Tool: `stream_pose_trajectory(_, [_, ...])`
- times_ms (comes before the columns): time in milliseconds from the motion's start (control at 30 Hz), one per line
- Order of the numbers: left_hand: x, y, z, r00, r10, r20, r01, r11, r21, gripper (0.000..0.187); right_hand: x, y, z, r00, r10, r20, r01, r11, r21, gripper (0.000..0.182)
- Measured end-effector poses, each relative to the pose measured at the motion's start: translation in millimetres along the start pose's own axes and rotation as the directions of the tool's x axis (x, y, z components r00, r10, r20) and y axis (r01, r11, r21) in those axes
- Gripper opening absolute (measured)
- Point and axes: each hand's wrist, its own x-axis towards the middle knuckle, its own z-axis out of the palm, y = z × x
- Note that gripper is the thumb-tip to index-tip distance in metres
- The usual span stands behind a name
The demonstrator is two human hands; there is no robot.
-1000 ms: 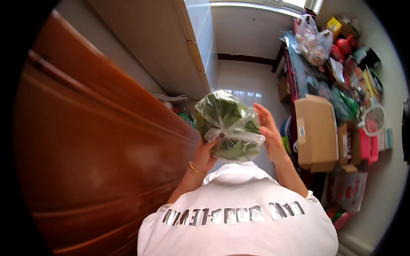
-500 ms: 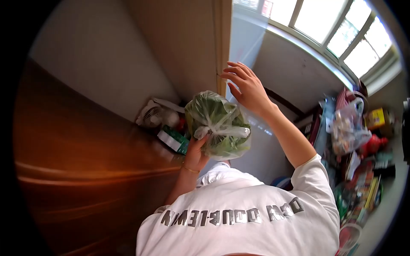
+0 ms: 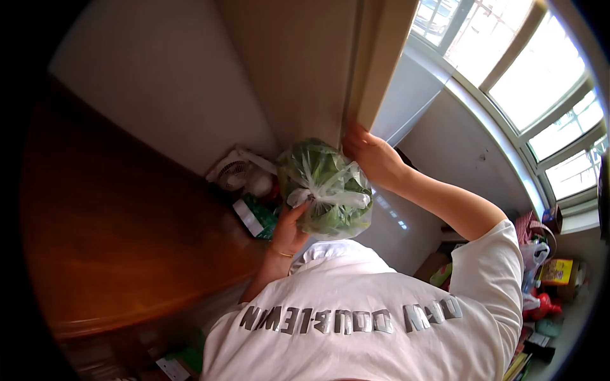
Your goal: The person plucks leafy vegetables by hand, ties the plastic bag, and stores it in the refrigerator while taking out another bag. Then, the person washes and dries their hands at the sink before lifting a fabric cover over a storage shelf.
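Your left hand (image 3: 287, 230) has a tight grip on the bag of greens (image 3: 325, 188), held up by its knot in front of your chest. Your right hand (image 3: 368, 154) hooks its fingers on the door edge (image 3: 353, 95). I think you're opening it; next, pull it wide.

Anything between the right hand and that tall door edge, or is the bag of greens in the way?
Nothing visible: the right hand already rests on the door edge. The bag of greens sits lower, gripped by the left hand.
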Motion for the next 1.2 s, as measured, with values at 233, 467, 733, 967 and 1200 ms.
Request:
stream_pose_trajectory(233, [-1.9, -18.0, -4.0, 0.992, 0.059, -0.113, -0.060, 0.998, -0.006, 0.042, -0.6, -13.5, 14.8, 0.998, -0.058, -0.010, 0.059, 0.994, 0.088, 0.033])
stream_pose_trajectory(467, [-22.3, -60.7, -6.4, 0.975, 0.140, -0.175, -0.155, 0.985, -0.075, 0.043, -16.5, -27.4, 45.2, 0.977, -0.134, -0.165, 0.161, 0.974, 0.162, 0.031])
stream_pose_trajectory(733, [-14.8, -89.7, -27.7, 0.958, 0.156, -0.240, -0.197, 0.968, -0.155, 0.044, -33.2, -49.4, 51.4, 0.977, -0.205, -0.064, 0.201, 0.977, -0.069, 0.042])
stream_pose_trajectory(967, [-41.3, -177.5, 6.4, 0.998, 0.047, -0.036, -0.040, 0.983, 0.177, 0.056, -209.3, -65.8, 37.9, 0.870, -0.492, -0.041, 0.124, 0.298, -0.947, 0.034])
stream_pose_trajectory(1200, [-9.4, -209.2, 37.8, 0.999, -0.053, -0.006, 0.052, 0.947, 0.316, 0.045, -336.7, -11.0, -35.5, 0.948, -0.308, -0.076, 0.314, 0.944, 0.098, 0.024])
